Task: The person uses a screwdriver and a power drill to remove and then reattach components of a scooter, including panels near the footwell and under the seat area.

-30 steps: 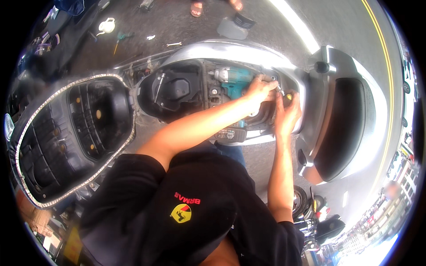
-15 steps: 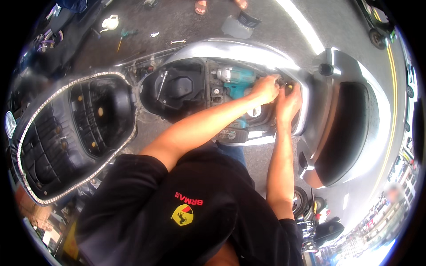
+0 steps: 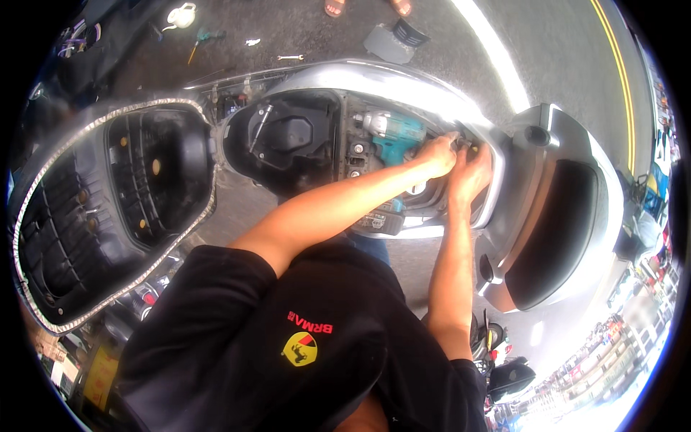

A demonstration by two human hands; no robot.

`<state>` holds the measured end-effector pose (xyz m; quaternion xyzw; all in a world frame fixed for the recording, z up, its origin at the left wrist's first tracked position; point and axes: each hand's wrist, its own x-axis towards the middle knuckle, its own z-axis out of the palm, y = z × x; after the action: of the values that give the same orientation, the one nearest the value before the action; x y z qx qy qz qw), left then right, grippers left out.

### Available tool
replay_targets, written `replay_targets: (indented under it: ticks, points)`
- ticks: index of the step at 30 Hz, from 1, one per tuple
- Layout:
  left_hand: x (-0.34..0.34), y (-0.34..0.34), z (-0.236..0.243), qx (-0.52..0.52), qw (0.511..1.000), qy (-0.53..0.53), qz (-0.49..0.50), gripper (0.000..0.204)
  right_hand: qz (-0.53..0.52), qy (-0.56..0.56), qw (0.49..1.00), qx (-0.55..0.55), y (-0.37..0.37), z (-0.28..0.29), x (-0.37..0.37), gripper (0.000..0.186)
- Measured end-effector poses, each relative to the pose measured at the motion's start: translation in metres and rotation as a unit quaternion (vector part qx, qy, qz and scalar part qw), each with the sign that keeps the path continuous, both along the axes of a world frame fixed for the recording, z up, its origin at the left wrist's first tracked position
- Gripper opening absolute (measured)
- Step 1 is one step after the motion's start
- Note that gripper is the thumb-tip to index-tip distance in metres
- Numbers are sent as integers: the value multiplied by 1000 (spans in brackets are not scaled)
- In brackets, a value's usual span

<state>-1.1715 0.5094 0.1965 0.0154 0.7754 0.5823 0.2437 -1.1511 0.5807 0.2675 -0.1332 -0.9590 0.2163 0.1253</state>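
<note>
Landmark: drill (image 3: 396, 129), teal, lying in the open bay of the scooter (image 3: 392, 81). That silver body wraps the drill on its far side and to its right.

Left hand (image 3: 436, 155): right of drill, fingers curled in, mostly closed. Fingertips come together at the bay's right end; can't tell if they grip anything. Left forearm crosses over the drill's grip.

Right hand (image 3: 471, 173): further right of drill, just beside the left hand. Fingers bent forward, partly closed, tips at the same spot as the left's. Can't make out what they hold, if anything; a small yellow spot shows next to them.

White disc (image 3: 416, 189): near side of drill, by the left wrist. Bolt (image 3: 358, 149): just left of drill's grip. Dark block (image 3: 384, 222): near side of drill, past the forearm; can't confirm it's the drill's base.

Left of drill: black bin (image 3: 291, 133) with a ratchet (image 3: 262, 128) lying on it. Further left: seat (image 3: 119, 176), flipped open, underside up.

Right of drill, past the hands: grey shell (image 3: 554, 216) with a dark pad.

Ground on drill's far side: wrench (image 3: 291, 57), grey panel (image 3: 394, 43), sandalled feet (image 3: 367, 7) of another person. Far side and left: jug (image 3: 182, 15), white.
</note>
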Motion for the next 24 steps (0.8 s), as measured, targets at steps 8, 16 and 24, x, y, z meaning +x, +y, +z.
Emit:
replay_targets:
  ticks: [8,16,24]
  points:
    - [-10,-10,27,48,992,-115,-27,52,-19,-10,999,29,-1,-3,1,21]
    - [-7,-7,18,63,993,-96,-10,49,-5,-1,998,59,-2,-7,0,21]
    - [-14,-10,23,86,986,-142,-5,45,-9,14,999,40,-5,-6,5,20]
